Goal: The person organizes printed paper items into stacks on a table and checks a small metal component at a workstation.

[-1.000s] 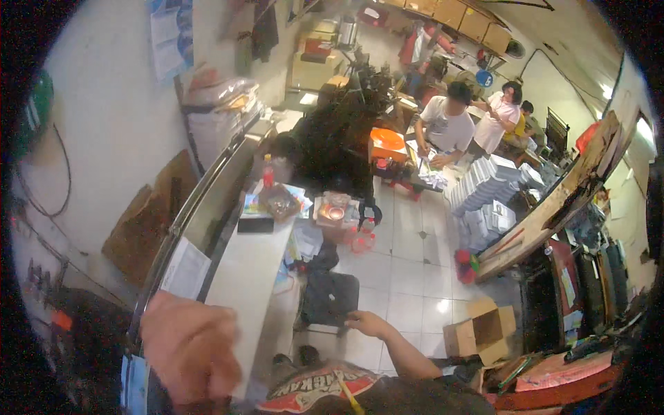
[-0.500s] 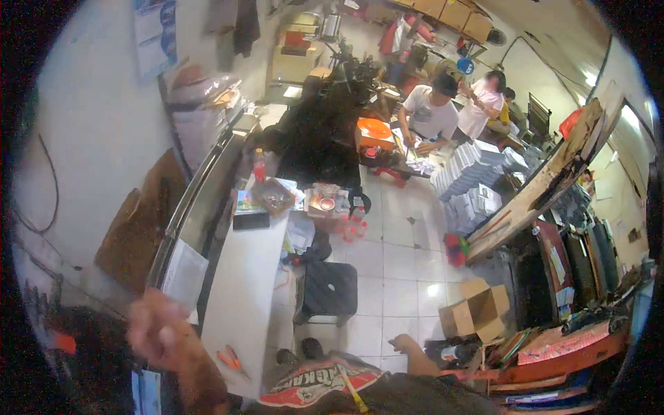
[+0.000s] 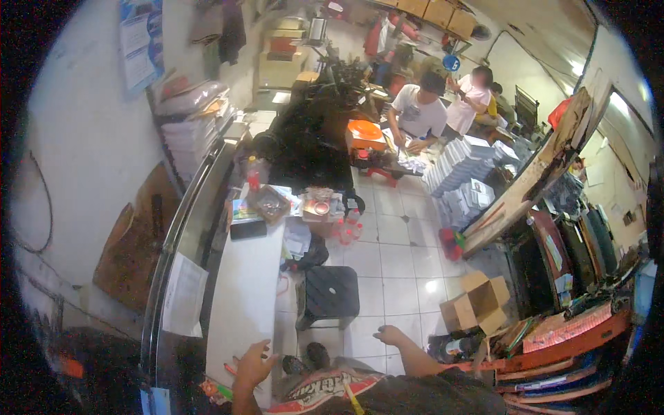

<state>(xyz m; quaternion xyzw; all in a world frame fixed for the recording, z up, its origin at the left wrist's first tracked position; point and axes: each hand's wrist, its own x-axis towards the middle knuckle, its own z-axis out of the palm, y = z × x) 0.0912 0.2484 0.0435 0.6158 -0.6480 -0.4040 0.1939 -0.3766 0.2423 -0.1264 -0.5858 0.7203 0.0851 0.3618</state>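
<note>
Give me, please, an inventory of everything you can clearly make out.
Bench: 1, white, left of centre
Tool: 1, red, bench's near end, partly hidden
Flat case: 1, black, bench's far half
Bottle: 1, reddish, near bench's far end
Stool: 1, black, right of bench
Cardboard box: 1, brown, floor, right
Paper stacks: several, white, beyond box
Calendar: 1, blue-white, left wall
Co-workers: at least three, far side
Left hand: 1, bare, over bench
Right hand: 1, bare, over floor

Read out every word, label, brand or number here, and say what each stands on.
I won't copy wording, but print shows here:
Dark shirt: large red-and-white lettering.
Round blue disc: one pale mark.
Blue-and-white wall sheet: too small to read.
White paper: too faint to read.
</note>
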